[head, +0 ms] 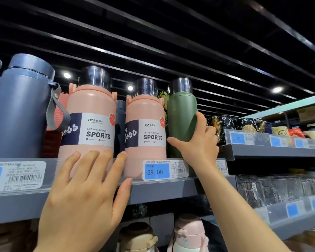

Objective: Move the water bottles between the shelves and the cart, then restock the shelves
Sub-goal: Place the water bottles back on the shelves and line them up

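Head view: right hand [198,142] grips green bottle [182,115] at frame ctr-right, on shelf [162,190]; left hand [84,193] flat, fingers apart, by pink bottle [91,120].

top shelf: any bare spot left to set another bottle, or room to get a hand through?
Front row is crowded: navy bottle, two pink bottles and the green bottle gripped by the right hand stand nearly side by side. No bottle-wide patch shows. Only narrow slots between them; left hand spreads over the shelf edge.

Pink, green and navy up on the grey shelf [162,190]

Two pink sports bottles [91,106] with white-and-navy labels, a dark green flask [180,110], a navy flask [18,110], blue price tags [157,171].
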Tool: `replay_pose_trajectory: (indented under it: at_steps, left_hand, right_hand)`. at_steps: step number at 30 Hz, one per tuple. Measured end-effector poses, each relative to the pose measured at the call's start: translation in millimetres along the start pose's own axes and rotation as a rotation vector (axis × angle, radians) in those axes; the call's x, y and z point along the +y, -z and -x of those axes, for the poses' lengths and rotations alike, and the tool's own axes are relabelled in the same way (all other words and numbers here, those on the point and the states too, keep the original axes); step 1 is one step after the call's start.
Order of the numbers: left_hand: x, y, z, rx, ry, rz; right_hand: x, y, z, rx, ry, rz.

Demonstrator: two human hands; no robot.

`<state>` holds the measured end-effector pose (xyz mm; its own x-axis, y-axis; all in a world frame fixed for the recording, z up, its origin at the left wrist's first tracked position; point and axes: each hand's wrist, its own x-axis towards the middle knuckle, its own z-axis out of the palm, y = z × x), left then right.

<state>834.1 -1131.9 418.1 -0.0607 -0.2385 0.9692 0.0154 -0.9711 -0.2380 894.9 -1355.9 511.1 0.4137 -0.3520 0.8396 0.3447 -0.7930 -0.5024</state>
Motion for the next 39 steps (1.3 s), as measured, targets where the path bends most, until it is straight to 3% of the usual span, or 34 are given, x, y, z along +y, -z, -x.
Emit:
replay_pose_trajectory:
  at_steps: [9,19,39]
  left_hand:
    - [-1,3,-1,-0.023,-0.004,0.011]
    - [0,3,-1,-0.024,0.003,0.037]
    - [2,5,0,-0.036,0.013,0.077]
  right_hand:
    - [5,3,2,-0.106,-0.013,-0.057]
    - [1,3,8,-0.047,-0.068,0.025]
    - [5,3,15,-0.085,-0.045,-0.105]
